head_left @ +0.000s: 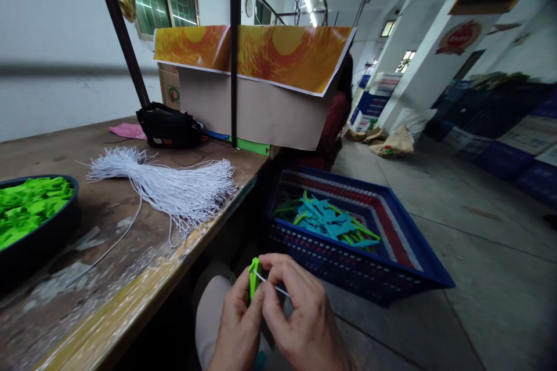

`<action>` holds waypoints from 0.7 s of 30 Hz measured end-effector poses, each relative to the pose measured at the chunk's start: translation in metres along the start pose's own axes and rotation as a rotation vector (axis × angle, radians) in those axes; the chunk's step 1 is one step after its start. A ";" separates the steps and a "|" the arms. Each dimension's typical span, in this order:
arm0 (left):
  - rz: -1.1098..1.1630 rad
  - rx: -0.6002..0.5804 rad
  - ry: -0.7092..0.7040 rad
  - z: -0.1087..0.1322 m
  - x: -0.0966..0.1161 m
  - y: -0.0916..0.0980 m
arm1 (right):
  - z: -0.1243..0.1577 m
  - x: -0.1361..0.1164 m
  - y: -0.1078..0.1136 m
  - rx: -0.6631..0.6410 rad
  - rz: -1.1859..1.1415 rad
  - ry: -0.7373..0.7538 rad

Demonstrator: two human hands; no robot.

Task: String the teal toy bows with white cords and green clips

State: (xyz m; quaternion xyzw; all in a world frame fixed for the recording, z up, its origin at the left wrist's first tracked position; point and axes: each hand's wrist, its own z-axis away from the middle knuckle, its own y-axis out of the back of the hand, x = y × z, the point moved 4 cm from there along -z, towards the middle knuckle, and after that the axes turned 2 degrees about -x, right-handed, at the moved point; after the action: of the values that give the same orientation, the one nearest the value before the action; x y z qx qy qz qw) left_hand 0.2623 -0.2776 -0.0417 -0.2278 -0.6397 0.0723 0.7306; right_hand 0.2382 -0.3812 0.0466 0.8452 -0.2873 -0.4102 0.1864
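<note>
Between the thumb and forefinger of my left hand (239, 316) is a small bright green plastic piece (253, 279), held upright. My right hand (298, 307) pinches a thin white cord (275, 288), whose end meets the face of the green piece. Whether the cord passes through it I cannot tell. Both hands are close together above my lap, off the table's front edge. On the table to the left lies a tied bundle of white cords (187, 188). A dark round tub (75, 200) at the far left holds many green pieces (35, 206).
A blue plastic basket (404, 243) with blue and green plastic pieces (326, 217) stands on the floor to the right. A black bag (167, 126) and a pink cloth (127, 130) lie on the table (108, 261). Behind a cardboard screen (278, 110), another person (337, 119) is partly visible.
</note>
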 end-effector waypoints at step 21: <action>-0.002 -0.026 0.039 0.001 -0.011 -0.012 | 0.005 0.016 -0.008 -0.050 0.098 -0.037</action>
State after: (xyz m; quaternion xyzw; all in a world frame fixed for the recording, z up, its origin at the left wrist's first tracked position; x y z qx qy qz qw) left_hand 0.2571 -0.2920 -0.0467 -0.2380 -0.6265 0.0586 0.7399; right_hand 0.2444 -0.3854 0.0300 0.8176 -0.3212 -0.4231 0.2220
